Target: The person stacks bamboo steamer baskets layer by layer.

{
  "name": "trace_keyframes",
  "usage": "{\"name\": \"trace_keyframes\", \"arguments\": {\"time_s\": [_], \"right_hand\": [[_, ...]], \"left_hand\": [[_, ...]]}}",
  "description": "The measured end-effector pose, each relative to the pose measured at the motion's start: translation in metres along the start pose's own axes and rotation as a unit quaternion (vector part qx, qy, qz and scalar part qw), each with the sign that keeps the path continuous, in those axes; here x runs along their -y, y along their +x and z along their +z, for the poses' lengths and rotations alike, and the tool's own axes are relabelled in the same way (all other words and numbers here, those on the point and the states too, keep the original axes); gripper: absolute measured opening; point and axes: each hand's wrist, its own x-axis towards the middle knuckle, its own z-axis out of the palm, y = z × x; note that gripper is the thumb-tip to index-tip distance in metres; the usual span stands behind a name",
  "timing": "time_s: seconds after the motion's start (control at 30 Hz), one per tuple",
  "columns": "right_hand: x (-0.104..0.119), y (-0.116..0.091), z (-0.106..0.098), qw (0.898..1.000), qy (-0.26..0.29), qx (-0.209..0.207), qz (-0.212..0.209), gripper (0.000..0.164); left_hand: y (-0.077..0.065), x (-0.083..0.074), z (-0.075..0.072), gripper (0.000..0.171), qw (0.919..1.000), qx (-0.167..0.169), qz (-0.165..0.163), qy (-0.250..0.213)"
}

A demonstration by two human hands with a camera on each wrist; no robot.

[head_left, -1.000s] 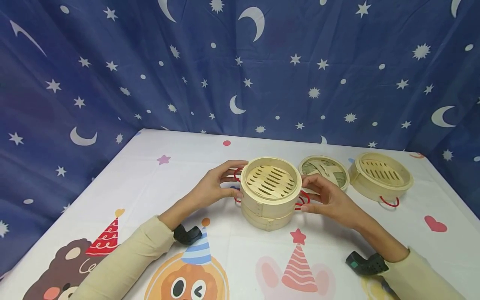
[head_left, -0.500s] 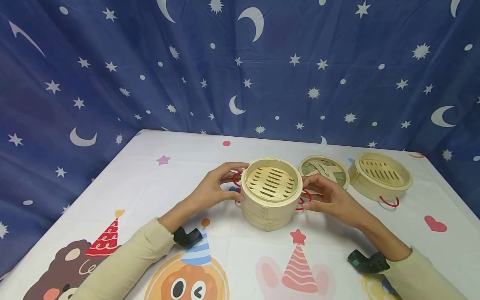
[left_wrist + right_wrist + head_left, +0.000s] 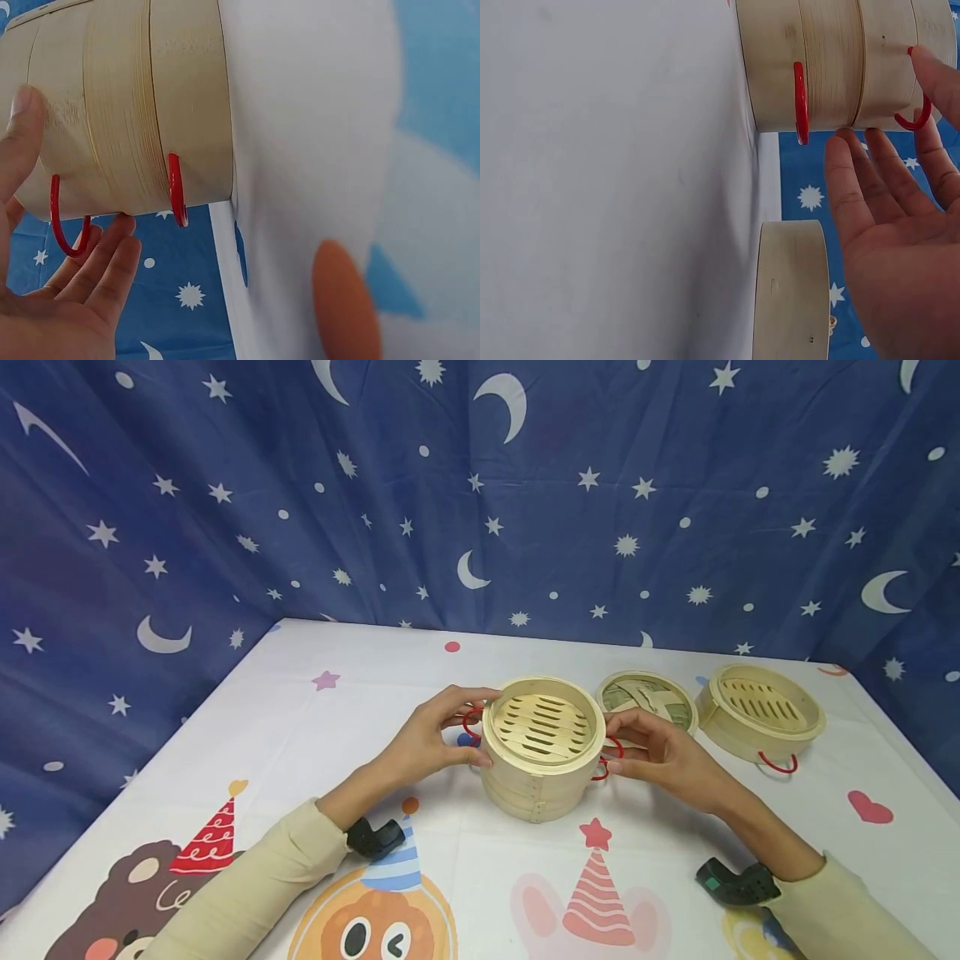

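Note:
Two round bamboo steamer baskets stand stacked on the table near its middle. The upper basket [image 3: 513, 763] shows a slatted floor and sits flush on the lower basket [image 3: 510, 798], their front seams lined up. Both have red loop handles [image 3: 176, 191] on the sides. My left hand [image 3: 422, 735] holds the upper basket from the left, thumb on the front wall and index finger at the rim. On the opposite side my right hand [image 3: 667, 762] holds it, thumb by the red handle [image 3: 922, 116] and fingers behind. The fingers' far contact is partly hidden in the head view.
A woven bamboo lid [image 3: 654, 693] lies just behind my right hand. Farther right, another steamer basket [image 3: 750, 739] with a red handle stands on the white patterned tablecloth [image 3: 360, 685]. A blue star-printed curtain [image 3: 420, 527] hangs behind the table.
The upper basket has turned slightly, its front seam moving right into line with the lower basket's seam. Both hands have shifted slightly with it and keep holding it.

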Motion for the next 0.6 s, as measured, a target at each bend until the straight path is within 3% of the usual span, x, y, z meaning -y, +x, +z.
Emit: {"name": "trace_keyframes", "arguments": {"time_s": [0.6], "right_hand": [[0.0016, -0.0005, 0.0004, 0.999, -0.045, -0.022, 0.000, 0.030]], "left_hand": [[-0.0008, -0.0011, 0.0048, 0.076, 0.9997, -0.014, 0.014, 0.015]]}}
